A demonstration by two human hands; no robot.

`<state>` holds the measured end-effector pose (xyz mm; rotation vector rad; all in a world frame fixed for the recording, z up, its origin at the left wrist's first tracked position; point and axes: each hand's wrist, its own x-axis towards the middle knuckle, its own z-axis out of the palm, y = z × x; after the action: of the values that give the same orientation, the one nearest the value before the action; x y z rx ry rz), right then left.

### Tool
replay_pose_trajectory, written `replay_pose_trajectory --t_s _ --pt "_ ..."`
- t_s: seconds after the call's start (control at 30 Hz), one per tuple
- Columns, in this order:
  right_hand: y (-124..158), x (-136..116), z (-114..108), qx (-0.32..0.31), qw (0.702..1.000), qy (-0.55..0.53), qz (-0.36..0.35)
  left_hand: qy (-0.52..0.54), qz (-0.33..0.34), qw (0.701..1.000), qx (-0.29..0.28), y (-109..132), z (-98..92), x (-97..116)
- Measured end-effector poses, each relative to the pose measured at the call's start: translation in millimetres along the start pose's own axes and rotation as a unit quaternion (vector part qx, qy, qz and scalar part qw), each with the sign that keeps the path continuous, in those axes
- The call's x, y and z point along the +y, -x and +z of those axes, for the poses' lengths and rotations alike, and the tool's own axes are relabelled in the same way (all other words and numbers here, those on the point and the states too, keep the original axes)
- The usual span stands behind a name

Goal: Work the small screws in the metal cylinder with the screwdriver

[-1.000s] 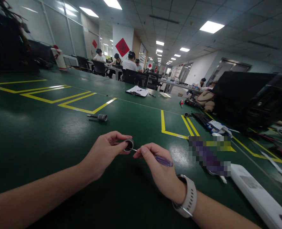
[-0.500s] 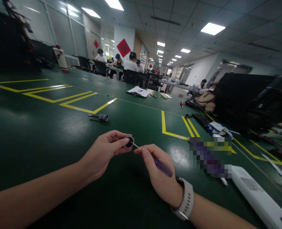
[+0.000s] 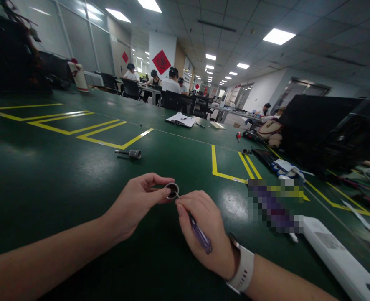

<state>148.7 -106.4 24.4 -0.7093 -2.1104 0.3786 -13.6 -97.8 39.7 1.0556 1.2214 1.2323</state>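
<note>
My left hand (image 3: 141, 200) pinches a small hollow round metal cup (image 3: 176, 186) by its rim, with the open side turned toward me. Closed around a screwdriver (image 3: 200, 237) with a clear purple handle is my right hand (image 3: 205, 225). The screwdriver's thin shaft reaches into the mouth of the cup; its tip is hidden inside. On the green table beyond my left hand lies a hole saw (image 3: 134, 154) with a knurled-looking round metal end and a dark shank pointing left.
Yellow tape outlines (image 3: 122, 147) mark the table (image 3: 87, 184). A long white box (image 3: 335, 255) and a blurred-out purple item lie at right. Farther back are a clipboard (image 3: 181, 120), a red-tipped tool (image 3: 238, 136) and a large black case (image 3: 323, 125). Several people sit at distant desks.
My right hand has turned, swinging the screwdriver handle down and toward me. The cup in my left hand has shifted slightly right and its mouth faces me more.
</note>
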Motion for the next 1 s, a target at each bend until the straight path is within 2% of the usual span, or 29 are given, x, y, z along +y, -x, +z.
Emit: replay_pose_trajectory --t_s 0.27,0.53,0.6,0.7,0.83,0.93,1.0 --pt "-1.1 -7.1 -1.0 -0.019 0.995 0.067 -0.077 -0.028 0.024 0.999 0.026 1.4 4.0 3.5" --pt "0.2 -7.1 -0.1 -0.039 0.995 0.075 -0.059 -0.052 0.023 0.998 0.01 0.7 2.4 3.8" --pt "0.0 -5.4 -2.0 -0.014 0.999 0.042 -0.023 -0.07 0.021 0.997 -0.01 -0.9 0.3 3.7" --pt "-3.7 -0.1 -7.1 0.048 0.995 -0.032 0.083 -0.103 0.006 0.993 -0.054 -4.9 -1.6 2.8" --pt "-13.4 13.4 -12.5 0.11 0.955 -0.166 0.22 -0.155 -0.008 0.983 -0.099 -18.8 -1.2 -0.5" --pt "-21.0 27.3 -13.3 0.162 0.921 -0.247 0.254 -0.257 0.053 0.959 -0.107 -37.8 -1.4 -2.2" --pt "-25.5 37.2 -13.4 0.184 0.897 -0.296 0.273 -0.37 0.136 0.913 -0.107 -53.5 -1.6 -2.2"
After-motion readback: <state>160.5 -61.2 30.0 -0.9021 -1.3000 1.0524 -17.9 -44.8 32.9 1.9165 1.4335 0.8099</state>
